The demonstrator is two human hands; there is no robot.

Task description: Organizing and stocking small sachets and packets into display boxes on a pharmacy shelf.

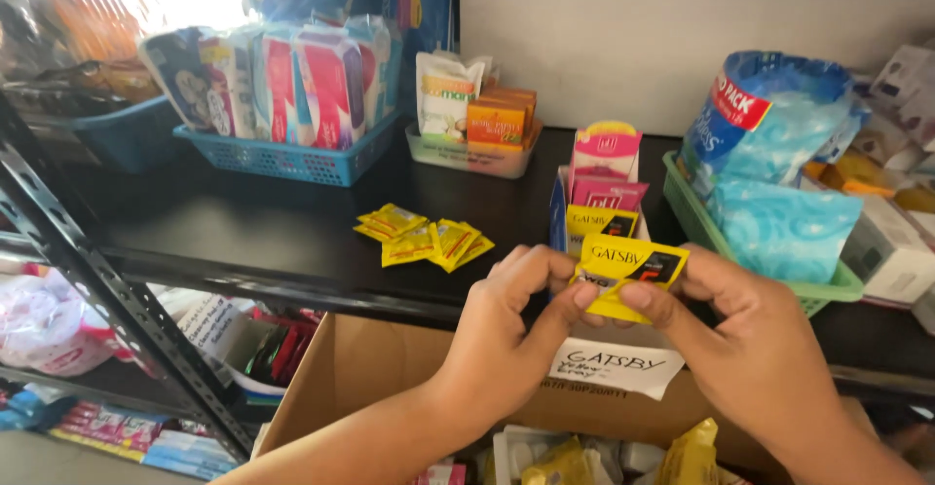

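Observation:
Both my hands pinch one small yellow sachet (628,273) with a black and red corner, held just in front of a black shelf's edge. My left hand (506,334) grips its left side with thumb and fingers; my right hand (745,339) grips its right side. Behind the sachet stands a narrow white box (604,203) holding more yellow and pink sachets upright. A loose pile of the same yellow sachets (424,237) lies on the black shelf (243,222) to the left.
A blue basket (282,159) of pink and white packs stands at the back left, a clear tray of orange boxes (482,149) beside it, a green basket (696,217) with blue bags at right. Below my hands is an open cardboard box (351,358) with a handwritten label.

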